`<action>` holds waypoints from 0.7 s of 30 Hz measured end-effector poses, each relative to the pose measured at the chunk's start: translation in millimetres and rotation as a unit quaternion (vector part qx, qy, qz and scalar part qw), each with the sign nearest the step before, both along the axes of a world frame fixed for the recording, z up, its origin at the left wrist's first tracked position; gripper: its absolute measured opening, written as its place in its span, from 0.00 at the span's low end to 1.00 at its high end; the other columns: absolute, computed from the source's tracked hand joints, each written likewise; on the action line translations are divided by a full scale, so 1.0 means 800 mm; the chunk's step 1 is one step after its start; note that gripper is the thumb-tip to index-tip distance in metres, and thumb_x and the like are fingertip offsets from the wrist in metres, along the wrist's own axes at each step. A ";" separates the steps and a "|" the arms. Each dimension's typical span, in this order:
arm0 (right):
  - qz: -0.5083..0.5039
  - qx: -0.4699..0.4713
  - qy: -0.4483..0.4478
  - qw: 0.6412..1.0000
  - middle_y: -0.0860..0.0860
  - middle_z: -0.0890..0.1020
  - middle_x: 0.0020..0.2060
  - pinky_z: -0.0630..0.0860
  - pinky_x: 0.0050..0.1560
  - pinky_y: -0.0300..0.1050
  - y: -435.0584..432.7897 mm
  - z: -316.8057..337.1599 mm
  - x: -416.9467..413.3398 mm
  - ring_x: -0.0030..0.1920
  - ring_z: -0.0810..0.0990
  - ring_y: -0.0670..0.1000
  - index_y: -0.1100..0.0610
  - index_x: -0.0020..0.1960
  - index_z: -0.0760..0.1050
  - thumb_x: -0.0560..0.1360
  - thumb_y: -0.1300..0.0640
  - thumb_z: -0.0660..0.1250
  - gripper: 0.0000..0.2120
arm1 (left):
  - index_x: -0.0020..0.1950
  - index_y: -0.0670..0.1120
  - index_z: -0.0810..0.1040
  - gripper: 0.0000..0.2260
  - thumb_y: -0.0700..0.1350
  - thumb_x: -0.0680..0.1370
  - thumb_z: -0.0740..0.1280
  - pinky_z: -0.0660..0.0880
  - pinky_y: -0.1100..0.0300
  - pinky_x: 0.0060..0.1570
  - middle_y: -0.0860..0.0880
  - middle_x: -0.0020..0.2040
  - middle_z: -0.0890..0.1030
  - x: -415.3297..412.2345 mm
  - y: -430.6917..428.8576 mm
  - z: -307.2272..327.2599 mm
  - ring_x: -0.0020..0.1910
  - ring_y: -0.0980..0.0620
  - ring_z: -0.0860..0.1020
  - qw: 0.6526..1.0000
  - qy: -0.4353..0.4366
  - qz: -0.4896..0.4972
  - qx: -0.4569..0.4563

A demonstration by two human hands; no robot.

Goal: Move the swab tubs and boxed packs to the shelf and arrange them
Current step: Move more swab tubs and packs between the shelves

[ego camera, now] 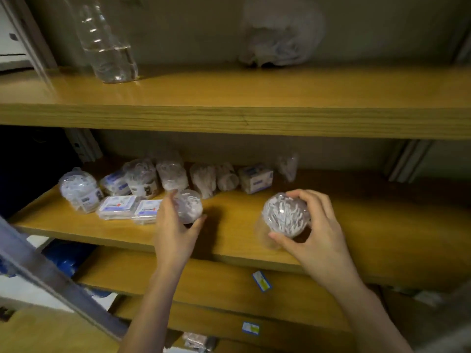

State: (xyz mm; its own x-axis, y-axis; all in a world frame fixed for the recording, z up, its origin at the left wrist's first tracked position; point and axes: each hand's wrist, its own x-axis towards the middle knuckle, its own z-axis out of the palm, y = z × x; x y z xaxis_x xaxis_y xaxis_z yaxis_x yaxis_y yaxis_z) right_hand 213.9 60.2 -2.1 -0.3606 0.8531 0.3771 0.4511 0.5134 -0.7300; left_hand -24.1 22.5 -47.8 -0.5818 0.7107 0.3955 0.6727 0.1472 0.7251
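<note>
Middle shelf [369, 225], wooden: I am seeing it carrying all the swab stock, with an upper shelf [229, 118] running above it.

Water bottle [109, 54], clear: standing on the upper shelf at the left. A crumpled plastic bag [277, 39] is lying further right, against the wall.

Back row [173, 174] of wrapped tubs and packs: lining the rear of the middle shelf from the left toward the centre, with a small carton [256, 178] sitting near its right end.

Left hand [175, 225]: fingers and thumb are curling round the first tub [190, 206], low over the shelf in front of the back row. I cannot tell whether it is touching the wood.

Right hand [318, 233]: clasping the second tub [285, 216], full of swabs, near the shelf's front edge and well apart from the first.

Flat boxed packs [117, 206]: two lying side by side in front of the back row, the right one just beside the left hand.

Sticker [262, 281], blue and white: clinging to the lower shelf edge.
</note>
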 end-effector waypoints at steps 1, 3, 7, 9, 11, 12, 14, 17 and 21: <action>-0.013 0.003 0.003 1.000 0.35 0.62 0.58 0.72 0.61 0.57 -0.005 -0.001 0.012 0.61 0.68 0.42 0.27 0.54 0.58 0.63 0.51 0.76 0.34 | 0.67 0.49 0.62 0.32 0.50 0.68 0.74 0.74 0.49 0.56 0.46 0.63 0.73 0.013 0.003 0.003 0.62 0.47 0.71 1.000 0.001 -0.019 0.011; -0.045 0.016 0.003 0.999 0.35 0.63 0.57 0.72 0.61 0.57 -0.015 0.000 0.038 0.61 0.68 0.43 0.26 0.54 0.58 0.62 0.52 0.77 0.36 | 0.66 0.48 0.63 0.33 0.51 0.67 0.75 0.73 0.54 0.55 0.47 0.62 0.73 0.048 0.006 0.012 0.61 0.49 0.72 0.998 0.007 -0.063 0.024; -0.106 0.057 -0.015 0.993 0.34 0.65 0.55 0.74 0.59 0.52 -0.037 0.001 0.096 0.59 0.69 0.39 0.32 0.57 0.60 0.61 0.53 0.78 0.36 | 0.63 0.46 0.66 0.33 0.51 0.64 0.77 0.67 0.63 0.52 0.49 0.59 0.75 0.123 0.007 0.030 0.59 0.51 0.72 0.987 0.027 -0.153 0.029; -0.135 0.083 -0.036 0.987 0.37 0.66 0.55 0.73 0.57 0.39 -0.048 0.000 0.127 0.58 0.69 0.37 0.38 0.59 0.61 0.60 0.53 0.78 0.36 | 0.63 0.48 0.66 0.33 0.52 0.63 0.77 0.66 0.64 0.53 0.50 0.59 0.74 0.159 0.006 0.038 0.59 0.53 0.72 0.979 0.029 -0.201 0.023; -0.159 0.099 -0.049 0.981 0.39 0.67 0.56 0.68 0.55 0.27 -0.060 -0.001 0.159 0.57 0.68 0.34 0.42 0.60 0.62 0.59 0.53 0.78 0.36 | 0.63 0.50 0.66 0.33 0.53 0.63 0.77 0.66 0.68 0.52 0.52 0.59 0.73 0.195 0.003 0.046 0.59 0.56 0.71 0.968 0.031 -0.246 0.022; -0.166 0.097 -0.051 0.980 0.40 0.68 0.56 0.67 0.55 0.25 -0.067 -0.002 0.177 0.57 0.68 0.35 0.43 0.60 0.63 0.59 0.54 0.79 0.36 | 0.63 0.51 0.65 0.33 0.52 0.63 0.77 0.65 0.72 0.51 0.54 0.59 0.73 0.213 0.000 0.048 0.58 0.58 0.70 0.963 0.031 -0.269 0.021; -0.172 0.079 -0.042 0.981 0.41 0.69 0.56 0.69 0.56 0.28 -0.083 -0.004 0.213 0.57 0.70 0.37 0.44 0.59 0.65 0.59 0.55 0.79 0.34 | 0.62 0.54 0.66 0.32 0.52 0.62 0.77 0.65 0.78 0.48 0.56 0.58 0.72 0.250 -0.007 0.052 0.58 0.60 0.69 0.950 0.027 -0.311 0.020; -0.190 0.059 -0.026 0.980 0.37 0.68 0.56 0.74 0.52 0.36 -0.109 -0.007 0.274 0.57 0.70 0.37 0.40 0.58 0.65 0.59 0.56 0.79 0.34 | 0.60 0.56 0.65 0.32 0.52 0.61 0.77 0.65 0.78 0.48 0.56 0.57 0.73 0.311 -0.021 0.052 0.57 0.60 0.70 0.933 0.022 -0.358 0.025; -0.240 0.069 -0.039 0.968 0.35 0.67 0.55 0.72 0.46 0.30 -0.140 -0.004 0.364 0.57 0.68 0.32 0.38 0.57 0.63 0.58 0.57 0.79 0.36 | 0.59 0.60 0.61 0.34 0.52 0.61 0.77 0.61 0.81 0.47 0.61 0.56 0.70 0.399 -0.037 0.051 0.54 0.70 0.65 0.919 0.009 -0.394 0.025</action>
State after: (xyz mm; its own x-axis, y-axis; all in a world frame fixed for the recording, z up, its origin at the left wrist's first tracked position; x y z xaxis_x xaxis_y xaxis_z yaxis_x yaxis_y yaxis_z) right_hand 504.9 -52.2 -5.2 0.0328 0.8732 0.4863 0.7129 0.3206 -0.6236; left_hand 294.8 -7.3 -7.4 0.1118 0.8893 0.4435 0.5678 -0.4234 0.7059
